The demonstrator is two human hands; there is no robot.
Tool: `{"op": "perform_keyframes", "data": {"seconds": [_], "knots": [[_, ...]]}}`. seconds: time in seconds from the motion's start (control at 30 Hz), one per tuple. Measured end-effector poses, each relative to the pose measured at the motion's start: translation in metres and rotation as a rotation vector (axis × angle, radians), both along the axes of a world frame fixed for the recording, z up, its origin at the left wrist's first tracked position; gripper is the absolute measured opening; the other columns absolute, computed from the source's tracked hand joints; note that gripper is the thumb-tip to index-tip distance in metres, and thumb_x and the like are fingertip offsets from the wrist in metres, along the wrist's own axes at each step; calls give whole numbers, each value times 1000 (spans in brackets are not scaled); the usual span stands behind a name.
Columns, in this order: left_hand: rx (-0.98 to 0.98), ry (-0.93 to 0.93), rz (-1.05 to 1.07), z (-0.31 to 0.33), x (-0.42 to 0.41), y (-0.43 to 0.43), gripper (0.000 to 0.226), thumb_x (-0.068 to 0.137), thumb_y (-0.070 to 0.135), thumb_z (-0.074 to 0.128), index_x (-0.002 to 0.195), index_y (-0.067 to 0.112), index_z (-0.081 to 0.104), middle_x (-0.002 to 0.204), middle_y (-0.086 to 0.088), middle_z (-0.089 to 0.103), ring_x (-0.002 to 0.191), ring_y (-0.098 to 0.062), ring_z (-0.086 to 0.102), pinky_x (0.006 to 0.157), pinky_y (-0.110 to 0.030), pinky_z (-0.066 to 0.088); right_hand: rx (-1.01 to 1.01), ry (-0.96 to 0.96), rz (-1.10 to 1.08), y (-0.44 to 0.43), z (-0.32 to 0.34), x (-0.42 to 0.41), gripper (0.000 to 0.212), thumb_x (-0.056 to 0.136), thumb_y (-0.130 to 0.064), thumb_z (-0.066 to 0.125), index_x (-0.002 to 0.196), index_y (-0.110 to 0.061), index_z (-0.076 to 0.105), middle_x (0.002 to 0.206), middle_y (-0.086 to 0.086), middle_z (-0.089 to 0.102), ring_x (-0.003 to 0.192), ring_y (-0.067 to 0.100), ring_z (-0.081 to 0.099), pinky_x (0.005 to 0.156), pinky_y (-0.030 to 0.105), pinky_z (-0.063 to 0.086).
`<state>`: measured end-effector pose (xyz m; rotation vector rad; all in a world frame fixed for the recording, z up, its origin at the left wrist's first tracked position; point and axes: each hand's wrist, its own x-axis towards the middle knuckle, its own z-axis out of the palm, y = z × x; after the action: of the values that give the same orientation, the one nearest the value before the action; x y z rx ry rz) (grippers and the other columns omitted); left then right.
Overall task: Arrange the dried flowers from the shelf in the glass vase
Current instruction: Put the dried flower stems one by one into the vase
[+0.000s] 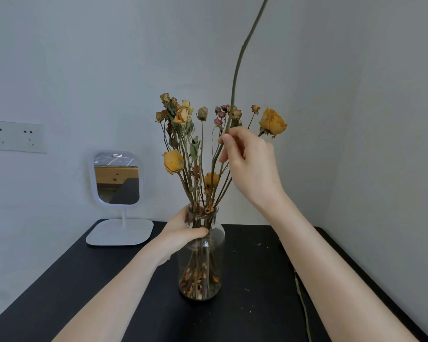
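While clasping glass vase (203,262) in left hand (183,234), inserting long stem (240,60) pinched in right hand (251,166) fingers (226,139); next, easing it down among dried flowers (183,116).

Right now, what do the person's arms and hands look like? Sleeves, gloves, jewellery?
Left hand and right hand: bare, no gloves, rings, watch or bracelet visible. Left forearm and right forearm bare to the frame edge, no sleeves. Nails on the right fingers short, unpainted.
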<state>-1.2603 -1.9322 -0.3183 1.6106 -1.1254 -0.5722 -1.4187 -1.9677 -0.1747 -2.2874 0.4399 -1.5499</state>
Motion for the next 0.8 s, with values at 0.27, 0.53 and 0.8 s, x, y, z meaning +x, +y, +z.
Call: {"op": "perform_keyframes", "data": {"seconds": [0.27,0.53,0.8], "knots": [[-21,8,10,-1,-1,1,46,74,23,72,104,42,43,99,27,52,92,6,49,83,-21,37,95,193,-45,-8,-21,14,23,94,-27,51,99,-14,69,60,-3,64,50,5,57,57,24,51],[-46,31,1,1,-5,4,42,71,25,72,98,45,47,100,26,55,92,8,51,69,-10,36,152,326,-79,-12,-44,25,20,90,-28,57,89,-14,71,67,2,66,64,17,64,67,36,58],[-49,43,-28,0,-4,5,44,75,22,72,97,49,44,103,27,54,95,9,50,74,-11,37,199,426,-99,-17,-56,32,21,86,-34,61,86,-13,65,67,2,62,65,17,64,64,35,57]]}}
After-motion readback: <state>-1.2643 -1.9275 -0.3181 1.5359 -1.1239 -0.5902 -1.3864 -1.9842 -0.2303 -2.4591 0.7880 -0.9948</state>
